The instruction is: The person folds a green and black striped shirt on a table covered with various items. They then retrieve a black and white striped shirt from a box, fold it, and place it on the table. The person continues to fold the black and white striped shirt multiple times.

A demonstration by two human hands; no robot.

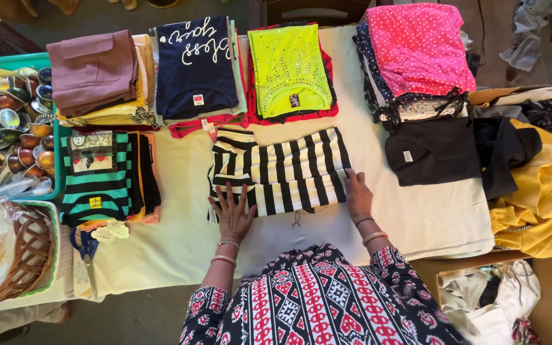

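A black-and-white striped garment lies folded on the cream cloth-covered table. My left hand rests flat on its lower left edge with fingers spread. My right hand presses flat on its right edge. Both wrists wear bangles. Neither hand grips anything.
Folded stacks line the back: mauve and yellow, navy, neon yellow, pink dotted. A green striped stack lies at left, black clothes and yellow fabric at right. A green tray of shiny bowls and a wicker basket stand far left.
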